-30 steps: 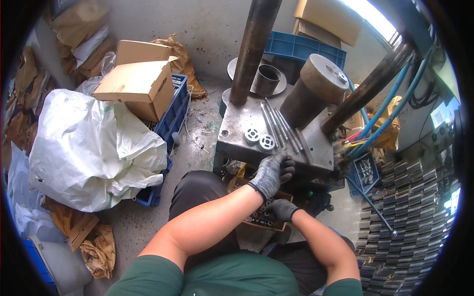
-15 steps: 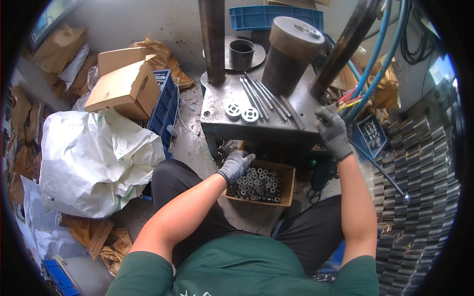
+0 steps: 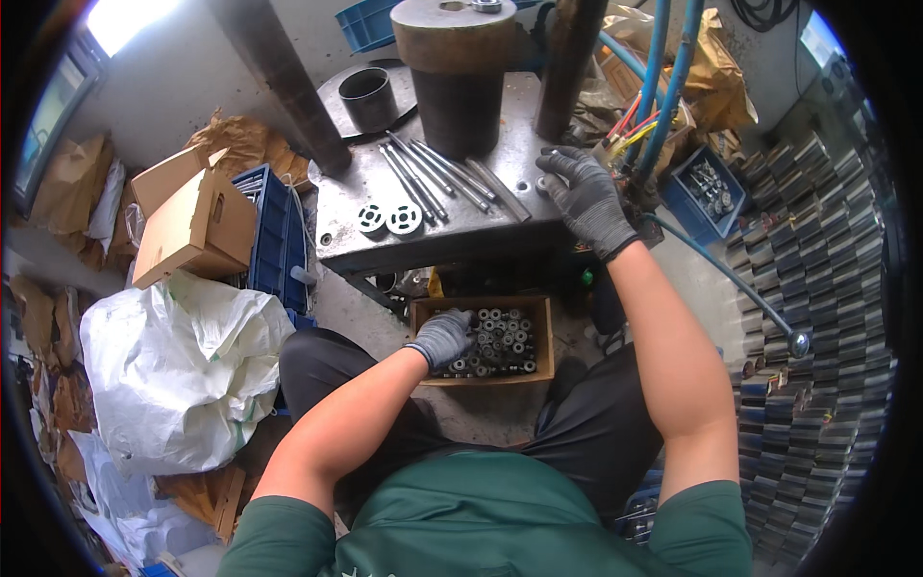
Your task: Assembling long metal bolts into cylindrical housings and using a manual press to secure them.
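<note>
My left hand (image 3: pixel 441 338), in a grey knit glove, is over the left side of an open cardboard box (image 3: pixel 544 338). Its fingers curl in among small ring-shaped metal parts (image 3: pixel 502 334); anything they grip is hidden. My right hand (image 3: pixel 588 200), gloved in darker grey, is at the right end of the metal press table (image 3: pixel 361 252), fingers and thumb apart. No held thing shows in it. Left of that hand lie several metal rods (image 3: pixel 437 173), with two white slotted discs (image 3: pixel 403 217) near the table's front edge.
A thick steel cylinder (image 3: pixel 452 87) and a short black ring (image 3: pixel 367 100) stand farther back between two columns. On the right are blue hoses (image 3: pixel 665 96), a lever with a ball end (image 3: pixel 798 343), a blue bin (image 3: pixel 707 192) and stacked metal blocks (image 3: pixel 817 404). A white sack (image 3: pixel 183 375) sits left.
The view has shifted, so the table appears farther left. My left hand has gone lower into the box's parts. My right hand has reached farther over the table's right end.
</note>
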### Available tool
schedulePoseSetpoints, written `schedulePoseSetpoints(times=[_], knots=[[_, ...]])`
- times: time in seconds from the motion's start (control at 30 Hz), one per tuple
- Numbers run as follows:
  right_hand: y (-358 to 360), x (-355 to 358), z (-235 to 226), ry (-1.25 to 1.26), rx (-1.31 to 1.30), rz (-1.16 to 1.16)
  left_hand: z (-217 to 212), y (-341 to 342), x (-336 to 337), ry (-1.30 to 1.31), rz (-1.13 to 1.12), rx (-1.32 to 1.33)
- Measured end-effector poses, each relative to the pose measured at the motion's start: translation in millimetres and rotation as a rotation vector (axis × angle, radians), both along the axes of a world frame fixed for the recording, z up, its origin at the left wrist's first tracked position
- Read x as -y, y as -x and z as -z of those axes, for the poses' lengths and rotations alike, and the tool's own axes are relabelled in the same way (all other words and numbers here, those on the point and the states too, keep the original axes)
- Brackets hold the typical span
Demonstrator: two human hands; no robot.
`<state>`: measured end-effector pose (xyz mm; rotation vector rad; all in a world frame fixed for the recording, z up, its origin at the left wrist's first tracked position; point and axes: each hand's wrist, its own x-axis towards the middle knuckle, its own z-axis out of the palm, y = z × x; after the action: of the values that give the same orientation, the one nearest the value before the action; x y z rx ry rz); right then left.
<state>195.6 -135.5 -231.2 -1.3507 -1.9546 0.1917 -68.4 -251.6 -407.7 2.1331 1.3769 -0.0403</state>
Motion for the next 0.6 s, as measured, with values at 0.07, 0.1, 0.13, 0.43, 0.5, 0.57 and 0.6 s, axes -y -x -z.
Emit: schedulePoseSetpoints(times=[0.07,0.1,0.13,0.43,0.5,0.57,0.6], knots=[[-14.2,7.5,-9.1,0.046,-0.248,-0.082,-3.0,-14.9,-5.0,0.046,0.080,-0.005],[-20.2,13.1,-16.7,0.013,-0.189,-0.069,1.9,-20.3,-4.0,-0.025,0.121,-0.016],[-25.6,17.9,-18.5,0.012,-0.198,-0.038,2.3,-27.1,-3.7,-0.022,0.151,-0.024],[-69.6,60.1,-33.0,0.333,-0.351,-0.031,13.2,-138.7,-13.4,-0.361,0.602,0.007],[-72.1,64.7,-32.0,0.229,-0.403,-0.064,22.8,-164.9,-10.1,-0.325,0.761,-0.107],[-76.1,62.2,-32.3,0.260,-0.407,-0.027,33.9,-178.2,-2.6,-0.265,0.800,-0.202],[-80.2,62.5,-33.6,0.295,-0.400,0.007,34.4,-185.0,0.9,-0.208,0.831,-0.287]])
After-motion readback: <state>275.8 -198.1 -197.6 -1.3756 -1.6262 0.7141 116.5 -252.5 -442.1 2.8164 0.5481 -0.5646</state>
